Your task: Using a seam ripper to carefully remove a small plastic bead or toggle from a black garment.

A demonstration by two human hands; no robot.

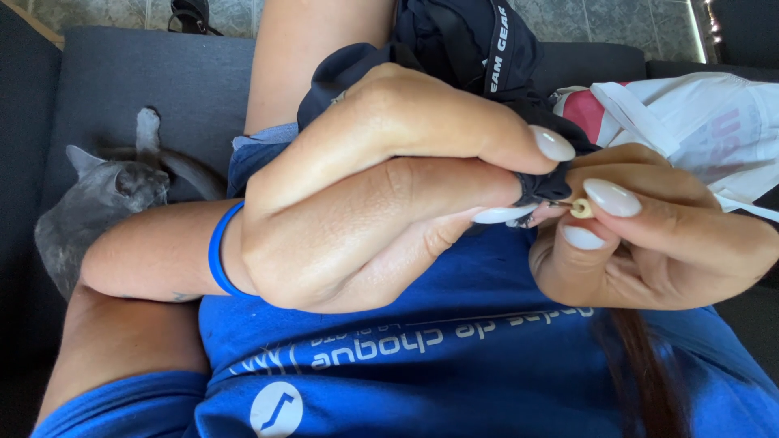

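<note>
- I see the left hand (pixel 381 186) closed around a bunched fold of the black garment (pixel 454 40), its thumb and forefinger pinching the cloth at the centre of the view.
- The right hand (pixel 657 235) is narrowed to a pinch, holding a small cream-coloured bead-like piece (pixel 581 208) between thumb and forefinger, just right of the pinched cloth and touching it.
- The black garment runs from that pinch up to the far side, draped over my lap.
- A blue wristband (pixel 217 251) sits on the left wrist.
- A grey cat (pixel 97 207) lies at the left on the dark grey sofa (pixel 122 73).
- A white and pink garment (pixel 698 122) lies at the far right.
- I wear a blue shirt (pixel 454 357), nearest the camera.
</note>
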